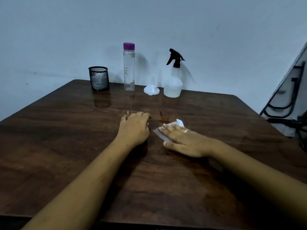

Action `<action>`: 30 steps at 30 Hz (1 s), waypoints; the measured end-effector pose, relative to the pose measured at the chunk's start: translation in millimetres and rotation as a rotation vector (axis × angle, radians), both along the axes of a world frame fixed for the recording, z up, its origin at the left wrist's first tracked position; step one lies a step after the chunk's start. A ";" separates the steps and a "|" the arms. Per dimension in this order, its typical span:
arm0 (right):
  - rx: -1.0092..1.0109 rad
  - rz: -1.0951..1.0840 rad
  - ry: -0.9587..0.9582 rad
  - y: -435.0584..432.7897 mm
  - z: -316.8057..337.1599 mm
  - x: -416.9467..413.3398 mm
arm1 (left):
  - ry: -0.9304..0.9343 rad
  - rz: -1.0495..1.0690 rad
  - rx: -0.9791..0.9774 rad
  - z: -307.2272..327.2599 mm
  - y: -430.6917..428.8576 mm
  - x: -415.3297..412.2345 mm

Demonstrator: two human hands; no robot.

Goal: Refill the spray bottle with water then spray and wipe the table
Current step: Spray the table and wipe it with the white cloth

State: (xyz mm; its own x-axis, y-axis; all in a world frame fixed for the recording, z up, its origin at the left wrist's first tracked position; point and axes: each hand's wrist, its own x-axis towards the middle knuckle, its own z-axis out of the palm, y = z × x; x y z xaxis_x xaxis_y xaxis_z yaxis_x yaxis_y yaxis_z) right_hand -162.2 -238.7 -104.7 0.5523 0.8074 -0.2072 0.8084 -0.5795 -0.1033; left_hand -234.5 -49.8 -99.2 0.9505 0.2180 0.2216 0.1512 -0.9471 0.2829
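Note:
A white spray bottle with a black trigger head stands at the back of the dark wooden table. Left of it lies an upturned white funnel, then a tall clear bottle with a purple cap. My right hand lies flat on a white tissue, pressing it onto the table's middle. My left hand rests on the wood just left of it, fingers curled downward, holding nothing. Wet patches shine on the table near the tissue.
A black mesh cup stands at the back left, with a wet reflection in front of it. A folded metal frame leans against the wall past the table's right edge. The wall runs close behind the bottles.

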 end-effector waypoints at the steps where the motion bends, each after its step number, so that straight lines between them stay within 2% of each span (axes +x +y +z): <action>1: 0.003 -0.011 0.004 -11.0 2.8 0.8 | 0.006 -0.012 -0.001 0.4 -1.7 0.3; 6: -0.007 -0.418 -0.016 -49.2 7.7 67.0 | 0.057 -0.059 -0.007 4.8 -11.5 -1.3; 8: -0.027 -0.488 -0.030 -45.3 3.9 78.1 | 0.073 -0.073 -0.025 7.9 -14.1 -3.1; 10: -0.012 -0.436 -0.042 -28.5 2.8 65.2 | 0.078 -0.082 -0.039 9.7 -15.1 -4.6; 15: 0.028 -0.084 -0.040 -3.0 3.3 -13.9 | 0.084 -0.089 -0.029 9.2 -20.0 -4.6; 18: 0.029 -0.027 0.005 -23.0 2.8 -25.7 | 0.071 -0.097 -0.037 9.9 -22.2 -3.8; 21: 0.035 -0.135 0.015 -43.9 7.5 1.9 | 0.045 -0.096 -0.047 9.1 -22.9 -4.4; 27: -0.004 -0.546 -0.019 -52.8 5.4 88.4 | 0.035 -0.082 -0.050 1.4 -18.4 -2.7; 30: 0.008 -0.593 -0.013 -23.9 8.3 88.5 | 0.029 -0.057 -0.045 0.9 -12.8 -0.8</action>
